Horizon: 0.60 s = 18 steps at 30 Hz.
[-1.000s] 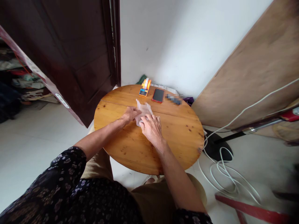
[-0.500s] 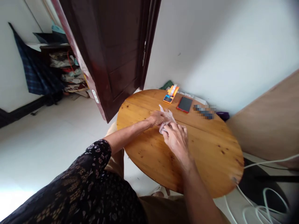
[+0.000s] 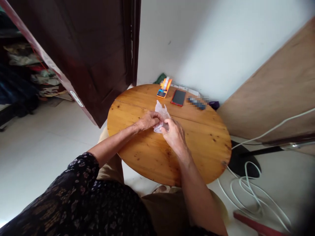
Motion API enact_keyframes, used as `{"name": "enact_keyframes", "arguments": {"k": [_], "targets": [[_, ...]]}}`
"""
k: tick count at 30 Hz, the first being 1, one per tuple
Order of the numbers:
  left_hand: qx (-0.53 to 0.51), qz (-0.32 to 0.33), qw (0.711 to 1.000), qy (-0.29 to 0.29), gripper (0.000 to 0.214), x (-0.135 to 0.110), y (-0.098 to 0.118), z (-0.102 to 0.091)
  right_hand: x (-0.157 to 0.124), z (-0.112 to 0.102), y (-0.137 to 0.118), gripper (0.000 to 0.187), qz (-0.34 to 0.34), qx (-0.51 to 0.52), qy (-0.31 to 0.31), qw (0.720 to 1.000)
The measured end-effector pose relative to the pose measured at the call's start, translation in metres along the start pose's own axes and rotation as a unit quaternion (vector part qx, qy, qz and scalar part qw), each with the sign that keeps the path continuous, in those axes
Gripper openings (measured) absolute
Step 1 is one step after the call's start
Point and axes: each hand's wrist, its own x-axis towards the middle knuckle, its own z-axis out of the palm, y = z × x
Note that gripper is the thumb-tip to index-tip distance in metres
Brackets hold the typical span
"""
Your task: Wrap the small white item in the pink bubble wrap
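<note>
A thin, crumpled clear plastic bag (image 3: 161,112) lies on the round wooden table (image 3: 197,144), near its middle. My left hand (image 3: 147,120) pinches its left side with closed fingers. My right hand (image 3: 174,134) grips its lower right part, fingers curled round the plastic. Both hands meet over the bag, just above the tabletop.
At the table's far edge stand an orange tape dispenser (image 3: 164,88), a red-cased phone (image 3: 178,97) and a dark flat object (image 3: 196,103). A dark door (image 3: 81,55) stands open at left. A wooden board (image 3: 275,82) leans at right. White cable (image 3: 248,190) coils on the floor.
The view swung left and back again. Both hands stayed on the bag, with the plastic now gathered more tightly between them.
</note>
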Motion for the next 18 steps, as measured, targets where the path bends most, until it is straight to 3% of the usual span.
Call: {"name": "enact_keyframes", "arguments": {"k": [4, 8, 10, 18], "targets": [[0.107, 0.062, 0.992, 0.002, 0.018, -0.005, -0.008, 0.001, -0.001, 0.0, -0.003, 0.024, 0.034, 0.004, -0.01, 0.999], [0.242, 0.143, 0.958, 0.053, 0.017, -0.009, -0.014, 0.0, -0.003, 0.001, -0.006, 0.028, 0.027, 0.017, -0.011, 0.999], [0.25, 0.169, 0.952, 0.059, 0.015, -0.009, -0.016, 0.001, -0.004, 0.002, -0.004, 0.03, 0.021, 0.027, -0.007, 0.999], [0.227, 0.177, 0.957, -0.014, 0.022, -0.01, -0.014, 0.007, -0.002, -0.004, 0.01, 0.041, 0.025, 0.13, -0.021, 0.991]]}}
